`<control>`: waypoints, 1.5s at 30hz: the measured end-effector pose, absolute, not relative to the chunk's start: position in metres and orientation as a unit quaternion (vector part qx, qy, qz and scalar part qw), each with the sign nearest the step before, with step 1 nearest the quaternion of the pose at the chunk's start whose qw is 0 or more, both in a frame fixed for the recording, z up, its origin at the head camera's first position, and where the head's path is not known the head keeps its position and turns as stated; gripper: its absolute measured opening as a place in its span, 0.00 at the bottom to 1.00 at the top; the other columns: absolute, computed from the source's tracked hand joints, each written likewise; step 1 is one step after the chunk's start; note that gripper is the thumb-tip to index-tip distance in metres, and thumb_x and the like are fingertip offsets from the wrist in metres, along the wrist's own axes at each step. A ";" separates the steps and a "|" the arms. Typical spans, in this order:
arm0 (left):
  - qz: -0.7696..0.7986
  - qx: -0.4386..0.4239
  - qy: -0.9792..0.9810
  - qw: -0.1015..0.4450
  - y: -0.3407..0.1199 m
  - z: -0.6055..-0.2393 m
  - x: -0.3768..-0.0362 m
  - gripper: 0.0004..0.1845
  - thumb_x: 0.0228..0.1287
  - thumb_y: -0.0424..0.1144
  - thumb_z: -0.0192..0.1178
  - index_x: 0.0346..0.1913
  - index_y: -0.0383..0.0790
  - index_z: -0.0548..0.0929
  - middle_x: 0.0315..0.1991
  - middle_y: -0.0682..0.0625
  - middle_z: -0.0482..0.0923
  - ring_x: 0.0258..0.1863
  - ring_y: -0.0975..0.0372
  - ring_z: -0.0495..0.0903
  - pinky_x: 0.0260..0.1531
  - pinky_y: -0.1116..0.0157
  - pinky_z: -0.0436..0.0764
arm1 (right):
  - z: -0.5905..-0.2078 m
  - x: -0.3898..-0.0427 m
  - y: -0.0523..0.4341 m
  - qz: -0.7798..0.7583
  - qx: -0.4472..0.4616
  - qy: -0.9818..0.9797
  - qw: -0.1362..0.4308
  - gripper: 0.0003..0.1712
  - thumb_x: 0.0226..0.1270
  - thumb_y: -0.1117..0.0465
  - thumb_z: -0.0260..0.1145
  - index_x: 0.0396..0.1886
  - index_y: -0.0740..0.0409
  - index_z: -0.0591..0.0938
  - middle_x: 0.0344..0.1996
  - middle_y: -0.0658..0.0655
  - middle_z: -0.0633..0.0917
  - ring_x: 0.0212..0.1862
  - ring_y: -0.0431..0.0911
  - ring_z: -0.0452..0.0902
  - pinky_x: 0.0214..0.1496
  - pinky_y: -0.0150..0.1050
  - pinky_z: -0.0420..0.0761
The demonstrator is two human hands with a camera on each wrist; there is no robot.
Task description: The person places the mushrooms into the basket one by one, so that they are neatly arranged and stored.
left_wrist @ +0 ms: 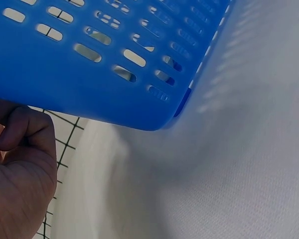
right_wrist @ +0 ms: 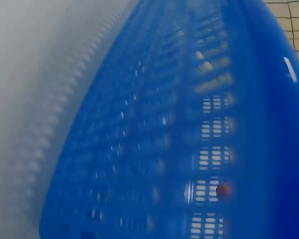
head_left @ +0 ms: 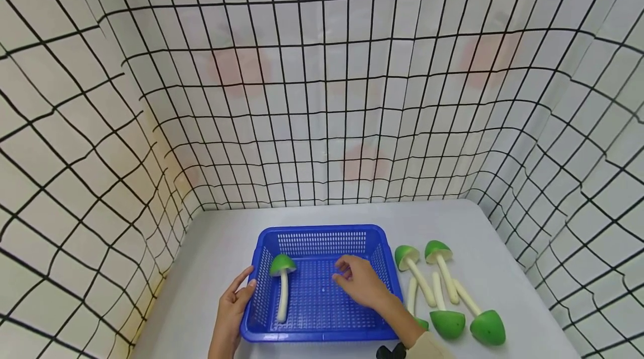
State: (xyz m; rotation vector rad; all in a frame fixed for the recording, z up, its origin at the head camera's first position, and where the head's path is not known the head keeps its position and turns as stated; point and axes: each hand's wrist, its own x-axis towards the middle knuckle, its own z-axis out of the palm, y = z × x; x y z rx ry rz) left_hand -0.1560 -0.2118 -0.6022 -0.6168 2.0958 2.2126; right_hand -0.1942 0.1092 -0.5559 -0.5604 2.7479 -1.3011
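Pale walls [head_left: 322, 124] lined with a black grid enclose a white tabletop [head_left: 221, 236] on three sides, with faint reddish patches showing on the far one. Between the two hands sits a blue slotted basket [head_left: 322, 337], upright on the tabletop. Left hand [head_left: 233, 303] pinches the basket's rim on its own side, fingers bent and thumb close by. Right hand [head_left: 359, 280] hovers above the basket's inside, fingers loosely curled, with no object visible in its grasp; a beige sleeve [head_left: 430, 346] and a dark device [head_left: 391, 352] show at that arm.

One green-capped mushroom [head_left: 284, 292] lies inside the basket, between the hands but nearer the left, its cap pointing away from the person. Five more lie outside, to the right of the right hand. Two have their caps farther off than that hand: a nearer mushroom [head_left: 420, 280] and an outer mushroom [head_left: 445, 272]. Three have caps toward the person: a partly hidden mushroom [head_left: 411, 296] beside the right forearm, a middle mushroom [head_left: 448, 325] and a rightmost mushroom [head_left: 488, 327]. Up close, the right wrist view shows the basket's slotted wall, blurred.
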 end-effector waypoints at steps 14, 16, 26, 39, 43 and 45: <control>0.709 -0.203 0.674 0.028 -0.211 -0.601 -0.154 0.32 0.71 0.52 0.66 0.75 0.52 0.73 0.39 0.45 0.87 0.35 0.56 0.85 0.36 0.62 0.87 | -0.551 -0.194 0.140 -0.469 -0.163 0.868 0.030 0.15 0.71 0.57 0.70 0.53 0.58 0.82 0.46 0.55 0.86 0.47 0.45 0.82 0.48 0.32 0.84; 0.711 -0.203 0.673 0.029 -0.211 -0.601 -0.153 0.32 0.71 0.51 0.66 0.75 0.52 0.72 0.39 0.45 0.87 0.36 0.55 0.85 0.36 0.62 0.88 | -0.550 -0.193 0.146 -0.471 -0.165 0.866 0.029 0.15 0.71 0.57 0.70 0.53 0.58 0.82 0.45 0.54 0.86 0.46 0.45 0.82 0.48 0.32 0.84; 0.714 -0.199 0.670 0.031 -0.210 -0.602 -0.153 0.34 0.68 0.54 0.68 0.75 0.52 0.72 0.33 0.49 0.84 0.33 0.58 0.83 0.34 0.64 0.86 | -0.550 -0.189 0.177 -0.469 -0.160 0.869 0.015 0.14 0.71 0.54 0.71 0.51 0.54 0.83 0.43 0.51 0.87 0.45 0.42 0.83 0.46 0.33 0.84; 0.710 -0.207 0.672 0.028 -0.211 -0.601 -0.155 0.33 0.70 0.52 0.67 0.75 0.53 0.72 0.36 0.48 0.85 0.34 0.56 0.84 0.34 0.63 0.86 | -0.535 -0.184 0.215 -0.474 -0.129 0.871 0.006 0.17 0.70 0.54 0.71 0.54 0.55 0.83 0.42 0.50 0.86 0.44 0.39 0.82 0.45 0.32 0.84; 0.710 -0.210 0.671 0.029 -0.212 -0.601 -0.156 0.34 0.69 0.52 0.68 0.75 0.53 0.72 0.36 0.47 0.85 0.35 0.56 0.84 0.34 0.63 0.86 | -0.533 -0.186 0.224 -0.473 -0.110 0.874 0.006 0.19 0.70 0.52 0.72 0.55 0.57 0.83 0.43 0.50 0.87 0.45 0.38 0.82 0.46 0.31 0.84; 0.710 -0.213 0.671 0.029 -0.213 -0.601 -0.156 0.35 0.68 0.53 0.68 0.75 0.53 0.72 0.36 0.47 0.86 0.35 0.56 0.84 0.34 0.64 0.86 | -0.533 -0.187 0.227 -0.475 -0.106 0.874 0.005 0.20 0.70 0.52 0.71 0.55 0.59 0.82 0.43 0.51 0.87 0.45 0.39 0.82 0.46 0.32 0.84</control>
